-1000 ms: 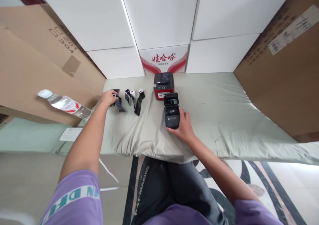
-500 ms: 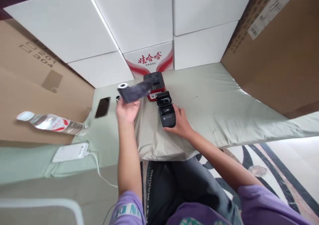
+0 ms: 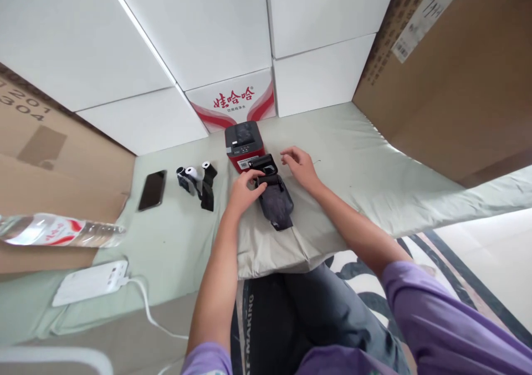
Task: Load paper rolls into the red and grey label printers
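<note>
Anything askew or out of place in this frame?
Two things. The water bottle lies on its side at the left edge of the mat. A dark strip trails over the black printer, whose lid is open, under the left hand. Right hand hovers beside it. No spill or damage visible.

Open black printer (image 3: 272,195) on cloth

There are two printers: one black printer (image 3: 274,200) and one red printer (image 3: 243,145). Three small rolls (image 3: 195,178) sit together. There is one phone (image 3: 152,189), one water bottle (image 3: 58,231) and one white charger (image 3: 91,281). Two hands show.
</note>
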The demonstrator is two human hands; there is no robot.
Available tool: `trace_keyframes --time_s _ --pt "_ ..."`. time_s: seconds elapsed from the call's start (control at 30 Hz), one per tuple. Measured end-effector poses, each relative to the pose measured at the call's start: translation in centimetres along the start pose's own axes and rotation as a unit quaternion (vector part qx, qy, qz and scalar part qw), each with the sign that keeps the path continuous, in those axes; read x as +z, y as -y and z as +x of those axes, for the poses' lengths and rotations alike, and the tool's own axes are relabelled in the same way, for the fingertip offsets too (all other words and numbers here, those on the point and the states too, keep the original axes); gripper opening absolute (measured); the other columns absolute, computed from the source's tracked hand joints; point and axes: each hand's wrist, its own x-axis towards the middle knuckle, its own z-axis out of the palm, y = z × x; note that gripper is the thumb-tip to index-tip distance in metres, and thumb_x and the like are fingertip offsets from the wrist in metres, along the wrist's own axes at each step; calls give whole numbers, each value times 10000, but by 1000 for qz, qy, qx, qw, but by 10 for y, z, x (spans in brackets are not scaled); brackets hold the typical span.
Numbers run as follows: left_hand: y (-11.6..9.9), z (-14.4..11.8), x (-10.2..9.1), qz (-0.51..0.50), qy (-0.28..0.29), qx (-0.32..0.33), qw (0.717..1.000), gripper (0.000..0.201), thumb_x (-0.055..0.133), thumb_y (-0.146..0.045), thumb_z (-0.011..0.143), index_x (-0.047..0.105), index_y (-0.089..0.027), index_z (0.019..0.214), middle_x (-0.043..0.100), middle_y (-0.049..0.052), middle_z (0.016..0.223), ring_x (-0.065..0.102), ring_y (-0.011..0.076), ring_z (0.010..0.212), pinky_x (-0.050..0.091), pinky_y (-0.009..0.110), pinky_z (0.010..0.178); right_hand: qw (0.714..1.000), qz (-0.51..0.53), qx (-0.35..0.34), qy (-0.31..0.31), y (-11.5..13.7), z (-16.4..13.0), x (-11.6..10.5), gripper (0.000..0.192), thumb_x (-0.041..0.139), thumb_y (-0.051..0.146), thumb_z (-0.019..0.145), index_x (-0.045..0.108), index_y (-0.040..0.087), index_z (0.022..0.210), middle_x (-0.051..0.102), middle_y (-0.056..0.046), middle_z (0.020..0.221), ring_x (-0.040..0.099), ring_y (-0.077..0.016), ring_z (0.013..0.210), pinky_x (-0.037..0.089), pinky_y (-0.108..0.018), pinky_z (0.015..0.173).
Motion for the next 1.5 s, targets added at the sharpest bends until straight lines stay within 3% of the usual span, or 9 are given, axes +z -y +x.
trace_keyframes --time_s 0.17,0.47,0.67,0.8,1.0,1.13,1.23,1.33,1.5 --pt "-3 -3 9 26 -28 0 999 255 740 -305 837 765 -253 1085 720 72 1028 650 250 955 539 422 935 1000 -7 9 2 -16 -22 12 224 525 316 833 665 195 958 718 -33 877 647 -182 782 519 -337 760" --pt "-2 -7 17 -96 -32 -20 995 216 750 -339 878 713 -231 1062 728 90 1161 708 259 1106 532 432 1039 1000 5 26 -4 -22 -20 13 215 529 286 827 650 198 983 699 -18 837 642 -183 753 535 -359 785" --pt "3 -6 19 30 -10 -13 999 66 700 -261 901 748 -229 932 762 66 1144 621 270 1092 494 467 1033 999 26 19 -17 -30 -19 14 207 532 301 807 641 214 960 672 -10 806 631 -193 731 541 -382 790" --pt "-2 -7 15 100 1 48 994 212 603 -302 975 771 -228 869 759 65 1151 584 275 1084 464 465 1023 999 28 22 -1 -31 -18 13 234 564 356 831 659 224 1000 731 -41 916 660 -213 845 547 -412 895" --pt "-6 -11 5 52 -98 84 990 232 500 -247 998 729 -211 981 716 61 1011 631 226 993 492 374 927 985 134 34 102 -25 -16 12 470 587 478 867 653 254 1274 680 -85 1404 609 -265 1289 505 -444 1042" --pt "-3 -11 7 1 -173 -9 985 194 510 -319 1002 668 -209 1030 702 58 1023 645 211 957 504 348 903 979 179 32 95 -22 -16 8 348 546 497 902 757 226 954 778 -77 1109 688 -251 1090 518 -419 969" --pt "0 -9 14 -47 -137 -72 987 200 558 -367 977 652 -204 1045 717 67 1052 657 223 989 513 367 929 985 151 20 80 -23 -14 5 320 584 460 886 712 217 722 755 -56 841 696 -228 926 513 -414 970" --pt "4 -8 19 -104 -40 -112 987 277 649 -344 895 653 -201 1133 720 88 1191 661 254 1115 521 402 993 985 119 31 125 -26 -10 2 202 694 366 786 737 223 922 767 -48 952 696 -232 998 516 -426 1008" --pt "15 -7 16 -214 95 -128 964 524 692 -310 820 622 -226 1332 636 86 1448 560 311 1384 394 514 1218 943 92 39 317 -30 -4 -9 465 711 291 779 679 220 1237 722 -83 1282 654 -268 1222 477 -506 1128"
